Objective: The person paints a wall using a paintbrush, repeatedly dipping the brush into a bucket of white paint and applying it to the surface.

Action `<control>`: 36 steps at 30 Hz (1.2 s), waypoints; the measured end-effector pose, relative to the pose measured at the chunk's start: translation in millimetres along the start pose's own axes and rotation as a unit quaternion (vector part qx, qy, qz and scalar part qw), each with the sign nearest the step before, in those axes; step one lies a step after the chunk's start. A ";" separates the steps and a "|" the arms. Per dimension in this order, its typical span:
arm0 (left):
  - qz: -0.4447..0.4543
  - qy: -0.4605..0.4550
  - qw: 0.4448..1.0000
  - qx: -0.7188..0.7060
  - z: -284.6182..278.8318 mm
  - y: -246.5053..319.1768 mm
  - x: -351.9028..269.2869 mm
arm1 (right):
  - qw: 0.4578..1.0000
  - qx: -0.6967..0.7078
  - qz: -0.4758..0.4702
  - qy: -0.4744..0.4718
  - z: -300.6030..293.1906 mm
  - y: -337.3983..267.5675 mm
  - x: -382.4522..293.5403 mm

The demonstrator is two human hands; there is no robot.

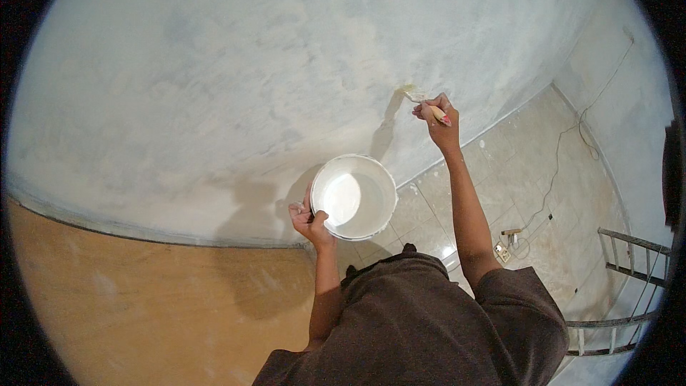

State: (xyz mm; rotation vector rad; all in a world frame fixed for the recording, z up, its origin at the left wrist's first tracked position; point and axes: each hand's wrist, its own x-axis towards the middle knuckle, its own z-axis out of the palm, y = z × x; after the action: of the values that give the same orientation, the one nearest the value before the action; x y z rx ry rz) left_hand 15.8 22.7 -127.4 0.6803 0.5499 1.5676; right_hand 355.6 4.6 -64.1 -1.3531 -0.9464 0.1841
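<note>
My left hand [312,225] grips the rim of a round white bucket [394,193], thumb over the edge. White paint [343,199] lies at the bottom of it. In my right hand [442,118] is a paintbrush [440,114] with a wooden handle tipped in red. Its bristles meet the patchy white and grey wall [300,64] in front of me, above and to the right of the bucket. Whitish smears mark the fingers of both hands.
A tan surface [161,300] adjoins the wall at lower left. Tiled floor [482,182] with white spots spreads at right. A cable [554,182] runs down the right wall to a power strip [502,252] on the floor. A ladder [616,324] stands at far right.
</note>
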 end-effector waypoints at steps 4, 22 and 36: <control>0.001 -0.009 1.000 -0.008 2.9 1.5 -1.6 | 0.998 -0.036 0.025 -0.033 -4.0 -2.4 -12.2; 0.021 0.016 0.999 0.030 4.8 2.9 -3.7 | 0.998 -0.047 -0.042 -0.013 23.7 -31.0 -1.3; 0.018 0.028 0.998 0.052 1.3 -0.8 -4.5 | 0.991 -0.114 0.007 -0.066 29.7 -24.1 -5.3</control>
State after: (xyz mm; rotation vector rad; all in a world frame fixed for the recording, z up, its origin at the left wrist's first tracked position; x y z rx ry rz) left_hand 17.5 18.2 -127.5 0.7292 0.6682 1.6046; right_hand 322.9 17.0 -47.6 -1.5735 -1.0943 0.1812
